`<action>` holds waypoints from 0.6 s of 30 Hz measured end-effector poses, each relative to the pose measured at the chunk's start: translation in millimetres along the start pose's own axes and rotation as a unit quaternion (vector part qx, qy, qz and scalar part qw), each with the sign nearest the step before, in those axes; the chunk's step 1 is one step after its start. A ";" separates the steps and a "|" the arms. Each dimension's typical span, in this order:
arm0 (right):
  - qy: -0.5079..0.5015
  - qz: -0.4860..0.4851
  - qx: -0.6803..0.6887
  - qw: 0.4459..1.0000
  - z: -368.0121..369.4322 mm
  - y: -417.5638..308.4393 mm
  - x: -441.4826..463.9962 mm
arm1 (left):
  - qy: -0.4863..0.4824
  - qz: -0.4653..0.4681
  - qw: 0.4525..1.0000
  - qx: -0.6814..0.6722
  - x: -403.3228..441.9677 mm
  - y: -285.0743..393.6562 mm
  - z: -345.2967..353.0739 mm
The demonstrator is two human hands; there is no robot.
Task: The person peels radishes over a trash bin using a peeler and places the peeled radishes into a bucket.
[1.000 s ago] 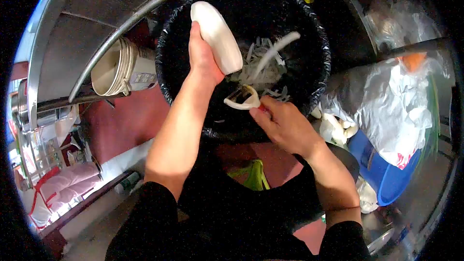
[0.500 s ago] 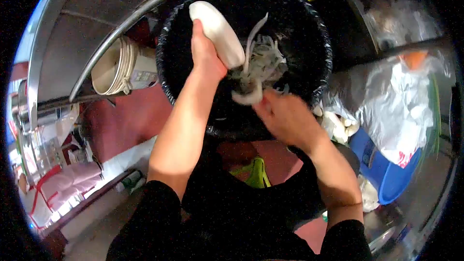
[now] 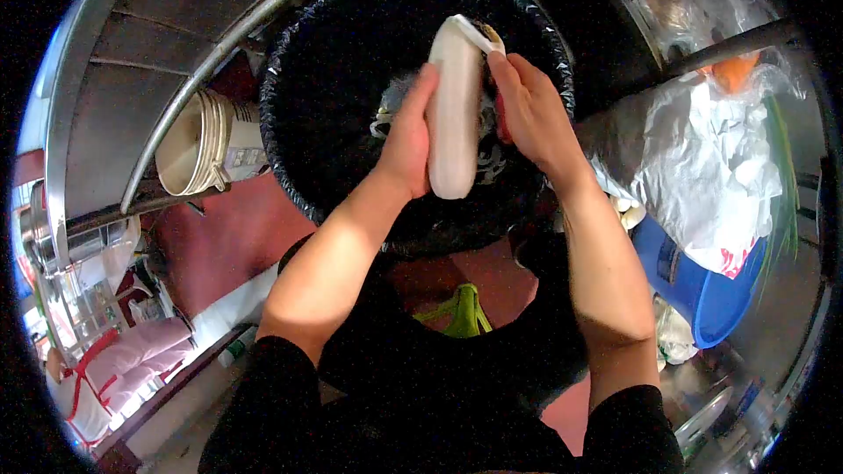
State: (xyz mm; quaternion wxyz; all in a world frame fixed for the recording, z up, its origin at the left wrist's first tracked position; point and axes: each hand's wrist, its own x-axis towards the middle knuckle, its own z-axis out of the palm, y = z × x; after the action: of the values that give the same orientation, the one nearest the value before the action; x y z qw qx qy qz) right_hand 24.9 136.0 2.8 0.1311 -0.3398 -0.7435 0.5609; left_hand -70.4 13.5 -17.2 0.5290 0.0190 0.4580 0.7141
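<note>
A long white radish [image 3: 454, 118] stands nearly upright in the picture over a bin lined with a black bag [image 3: 279, 136]. My left hand [image 3: 406, 145] is closed round its left side, thumb along the near face. At the radish's upper right, my right hand [image 3: 534, 114] is closed on a peeler, mostly hidden; a red part of its handle [image 3: 502, 118] shows beside the palm. A pale strip of peel [image 3: 477, 32] runs from the radish's top to my right fingers. Loose peelings [image 3: 380, 123] lie in the bin below, partly covered by my hands.
White buckets [image 3: 195, 145] lie tilted at the left behind a metal rail [image 3: 211, 57]. A blue bin [image 3: 724, 298] and a clear plastic bag [image 3: 702, 180] stand at the right. Green cloth or strap [image 3: 465, 312] shows between my legs. Another person [image 3: 132, 360] is at the lower left.
The radish has moved right and turned more upright. My right hand has risen from low in the bin to the radish's top. The long hanging peel strip no longer shows.
</note>
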 end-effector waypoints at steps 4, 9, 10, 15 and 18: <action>-0.048 -0.019 -0.003 0.999 12.7 -2.9 -28.4 | 0.039 0.041 0.998 -0.043 9.5 6.9 -5.0; -0.334 -0.017 -0.107 0.936 16.2 -18.4 -76.3 | 0.135 0.095 0.974 -0.155 21.6 73.4 -54.6; -0.265 -0.037 -0.052 0.962 17.4 -10.2 -74.2 | 0.159 0.101 0.966 -0.176 20.4 76.1 -54.6; -0.081 0.002 0.089 0.993 0.7 -7.2 -34.5 | 0.097 0.015 0.993 -0.071 2.4 55.9 -26.9; -0.030 0.000 0.093 0.995 0.3 -4.6 -11.5 | 0.035 0.053 0.997 -0.044 -4.4 26.6 2.9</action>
State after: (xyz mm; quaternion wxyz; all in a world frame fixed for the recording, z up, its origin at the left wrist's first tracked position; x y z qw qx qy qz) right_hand 31.5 127.5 9.1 0.1393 -0.3091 -0.6920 0.6373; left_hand -86.6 11.4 4.4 0.4743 -0.0049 0.4427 0.7610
